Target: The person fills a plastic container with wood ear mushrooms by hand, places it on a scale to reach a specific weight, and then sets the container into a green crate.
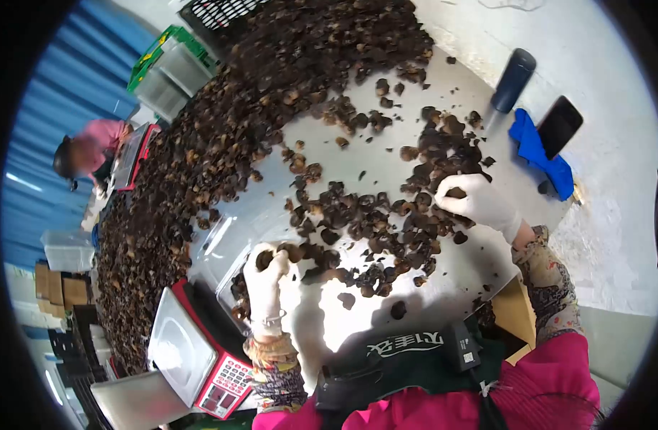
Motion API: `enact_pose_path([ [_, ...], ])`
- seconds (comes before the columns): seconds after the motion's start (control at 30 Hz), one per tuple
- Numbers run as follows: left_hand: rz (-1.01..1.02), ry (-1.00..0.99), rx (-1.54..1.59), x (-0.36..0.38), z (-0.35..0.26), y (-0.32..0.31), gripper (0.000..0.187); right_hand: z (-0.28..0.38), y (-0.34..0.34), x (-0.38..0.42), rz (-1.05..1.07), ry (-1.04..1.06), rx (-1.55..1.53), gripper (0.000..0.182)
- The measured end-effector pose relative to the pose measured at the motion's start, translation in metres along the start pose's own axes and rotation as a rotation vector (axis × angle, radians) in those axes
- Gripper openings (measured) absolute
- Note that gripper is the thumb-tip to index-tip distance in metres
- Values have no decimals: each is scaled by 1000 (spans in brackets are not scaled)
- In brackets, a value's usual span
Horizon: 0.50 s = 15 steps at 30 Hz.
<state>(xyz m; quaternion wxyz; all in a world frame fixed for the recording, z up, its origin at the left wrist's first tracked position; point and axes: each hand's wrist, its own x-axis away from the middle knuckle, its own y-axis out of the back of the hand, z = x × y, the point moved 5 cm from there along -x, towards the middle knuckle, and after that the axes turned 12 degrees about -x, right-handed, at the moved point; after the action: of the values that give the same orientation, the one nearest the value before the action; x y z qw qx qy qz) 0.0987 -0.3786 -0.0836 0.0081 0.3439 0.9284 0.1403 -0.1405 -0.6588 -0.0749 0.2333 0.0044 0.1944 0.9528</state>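
Note:
Both my hands wear white gloves. Over the near edge of the pale table, my left hand (266, 283) is closed, fingertips pinched on a dark brown dried piece (264, 260) that looks like a dried mushroom. A clear plastic tray (225, 244) with similar pieces lies beside and partly under that hand. On the right, my right hand (479, 203) curls thumb and fingers around another dark piece (456, 193). Loose pieces (358, 215) are scattered between the hands, and more lie just beyond the right one.
A large heap of dried pieces (272, 79) covers the far and left table. A red-and-white scale (186, 351) stands at near left. At right are a dark bottle (514, 80), a phone (560, 127) and a blue cloth (540, 154). A co-worker (92, 152) is at far left.

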Motion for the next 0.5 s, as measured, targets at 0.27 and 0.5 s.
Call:
enact_pose_path([
  [0.27,-447,-155,-784,70,58,90,67,12,-32,-28,-88,-13,-84,19],
  [0.5,-386,-48,-1229,84,77,73,55,51,-142,-62,16,-13,-476,15],
])
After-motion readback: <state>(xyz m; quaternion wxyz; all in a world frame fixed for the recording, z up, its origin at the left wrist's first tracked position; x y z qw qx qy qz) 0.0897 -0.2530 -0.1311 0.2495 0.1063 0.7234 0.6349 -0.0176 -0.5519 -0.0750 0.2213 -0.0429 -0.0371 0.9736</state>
